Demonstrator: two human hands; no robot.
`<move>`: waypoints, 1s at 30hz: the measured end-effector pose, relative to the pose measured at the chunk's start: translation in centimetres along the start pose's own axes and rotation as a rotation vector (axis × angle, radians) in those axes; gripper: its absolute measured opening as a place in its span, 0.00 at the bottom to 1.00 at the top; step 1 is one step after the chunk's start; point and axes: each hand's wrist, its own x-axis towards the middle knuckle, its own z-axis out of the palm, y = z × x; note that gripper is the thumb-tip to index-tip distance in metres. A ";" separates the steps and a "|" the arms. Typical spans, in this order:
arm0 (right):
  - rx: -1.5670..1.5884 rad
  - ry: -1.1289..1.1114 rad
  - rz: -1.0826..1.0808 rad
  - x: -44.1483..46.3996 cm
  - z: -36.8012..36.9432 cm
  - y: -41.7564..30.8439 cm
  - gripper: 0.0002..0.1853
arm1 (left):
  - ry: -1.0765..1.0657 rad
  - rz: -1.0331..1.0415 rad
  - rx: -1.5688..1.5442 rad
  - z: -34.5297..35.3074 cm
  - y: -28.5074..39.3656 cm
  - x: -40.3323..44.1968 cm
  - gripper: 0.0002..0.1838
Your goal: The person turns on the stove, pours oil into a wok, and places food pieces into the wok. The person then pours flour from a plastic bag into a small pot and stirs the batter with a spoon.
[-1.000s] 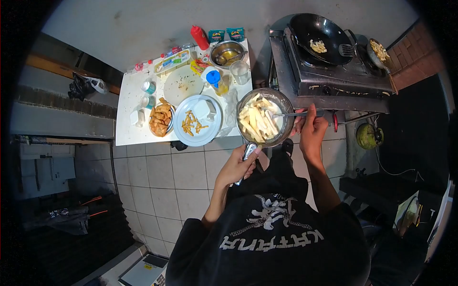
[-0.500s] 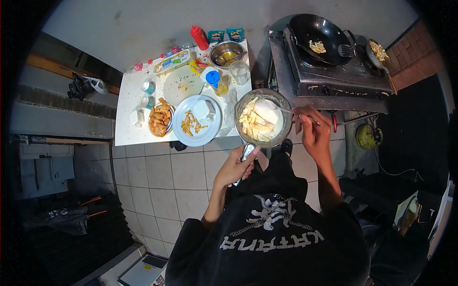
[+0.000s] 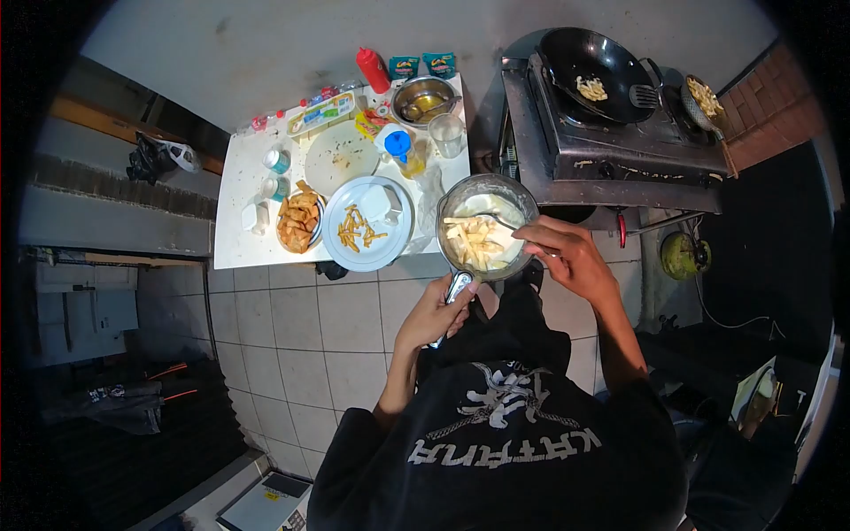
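A saucepan (image 3: 483, 184) is held out in front of me, with pale potato fries (image 3: 472, 245) and a thick white liquid (image 3: 506, 209) in it. My left hand (image 3: 436, 311) is wrapped round its handle (image 3: 459, 285). Pinched in the fingers of my right hand (image 3: 574, 257) is a metal spoon (image 3: 504, 223), its bowl end down among the fries and partly hidden. The right fingers hang over the pan's right rim.
Left of the pan, a white table bears a plate (image 3: 341, 257) with browned fries, a bowl of fried pieces (image 3: 297, 221), a blue-lidded bottle (image 3: 398, 144) and a metal bowl (image 3: 400, 96). At right stands a stove (image 3: 637, 150) with a black wok (image 3: 567, 62) and a strainer of fries (image 3: 704, 96).
My right hand has moved left and down over the pan, bringing the spoon from the white liquid to the fries. My left hand still grips the handle, almost unmoved.
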 end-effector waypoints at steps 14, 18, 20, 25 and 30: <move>-0.071 0.327 0.141 -0.9 0.7 1.9 0.08 | 0.019 0.027 0.063 0.5 0.6 -0.1 0.16; 0.198 0.428 0.464 -2.1 2.4 3.5 0.18 | 0.022 -0.003 0.070 0.3 0.7 -0.1 0.16; 0.332 0.497 0.516 -2.3 3.6 3.7 0.21 | 0.005 0.028 0.080 0.2 0.5 0.1 0.16; 0.447 0.620 0.600 -1.6 4.9 3.4 0.25 | -0.013 0.005 0.031 0.5 -0.3 0.6 0.16; 0.481 0.680 0.579 -1.2 4.6 3.9 0.25 | -0.011 -0.024 -0.007 0.8 -0.2 0.8 0.16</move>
